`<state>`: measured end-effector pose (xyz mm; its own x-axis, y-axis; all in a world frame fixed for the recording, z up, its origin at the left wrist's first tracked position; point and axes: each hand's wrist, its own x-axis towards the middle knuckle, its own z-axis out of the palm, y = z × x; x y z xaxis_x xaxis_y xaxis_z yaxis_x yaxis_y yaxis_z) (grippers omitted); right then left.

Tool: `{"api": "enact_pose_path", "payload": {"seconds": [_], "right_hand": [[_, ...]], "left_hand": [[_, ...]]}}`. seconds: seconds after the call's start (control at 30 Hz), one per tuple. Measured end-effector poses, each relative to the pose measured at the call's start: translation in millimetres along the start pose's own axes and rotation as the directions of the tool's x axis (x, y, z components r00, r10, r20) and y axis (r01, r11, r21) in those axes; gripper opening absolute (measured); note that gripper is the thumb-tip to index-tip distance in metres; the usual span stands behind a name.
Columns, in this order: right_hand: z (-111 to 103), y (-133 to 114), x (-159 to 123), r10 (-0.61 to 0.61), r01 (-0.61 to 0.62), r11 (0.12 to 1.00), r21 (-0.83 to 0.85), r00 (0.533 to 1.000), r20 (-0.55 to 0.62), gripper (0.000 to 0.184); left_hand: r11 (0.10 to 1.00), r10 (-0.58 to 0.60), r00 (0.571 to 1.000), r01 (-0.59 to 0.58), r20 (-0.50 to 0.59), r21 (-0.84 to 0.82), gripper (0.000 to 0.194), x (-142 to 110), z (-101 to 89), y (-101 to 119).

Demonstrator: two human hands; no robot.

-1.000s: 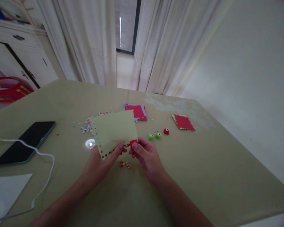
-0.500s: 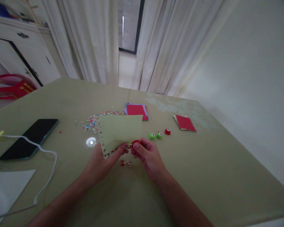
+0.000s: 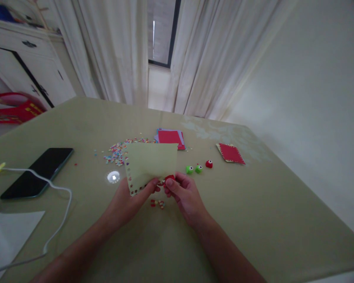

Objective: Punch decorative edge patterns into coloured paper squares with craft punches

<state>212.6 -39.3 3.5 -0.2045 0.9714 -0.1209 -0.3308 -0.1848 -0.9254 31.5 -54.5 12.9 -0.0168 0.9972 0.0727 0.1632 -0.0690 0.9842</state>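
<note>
My left hand (image 3: 128, 200) pinches the lower edge of a pale yellow sheet of paper (image 3: 152, 161), thumb on top. Small shapes such as stars and hearts are cut along the sheet's left and lower edges. In my right hand (image 3: 187, 196) is a small red paper punch (image 3: 169, 178), gripped between thumb and fingers at the sheet's lower right edge; my fingers cover most of it. Beneath the hands lies a little cluster of red and cream cut-outs (image 3: 157, 203). Two green punches (image 3: 194, 169) with eyes and another red punch (image 3: 209, 164) stand to the right.
Colourful paper confetti (image 3: 116, 152) spreads behind the sheet. Farther back sits a stack of coloured paper (image 3: 169, 137), with red punched squares (image 3: 230, 153) to its right. On the left are a black phone (image 3: 38, 173), a white cable (image 3: 67, 200), white paper (image 3: 11, 236) and a clear round object (image 3: 113, 177).
The sheet's left edge has shifted slightly to the right. Both hands keep nearly the same place and the same hold.
</note>
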Motion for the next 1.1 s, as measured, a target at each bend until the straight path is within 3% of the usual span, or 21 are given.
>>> {"api": "enact_pose_path", "payload": {"seconds": [1.1], "right_hand": [[4.7,3.7,0.4,0.017,-0.016,0.999,0.047,1.0,-0.008,0.039]], "left_hand": [[0.999,0.033,0.999,-0.033,-0.001,0.026,0.021,0.3,0.6,-7.7]]}}
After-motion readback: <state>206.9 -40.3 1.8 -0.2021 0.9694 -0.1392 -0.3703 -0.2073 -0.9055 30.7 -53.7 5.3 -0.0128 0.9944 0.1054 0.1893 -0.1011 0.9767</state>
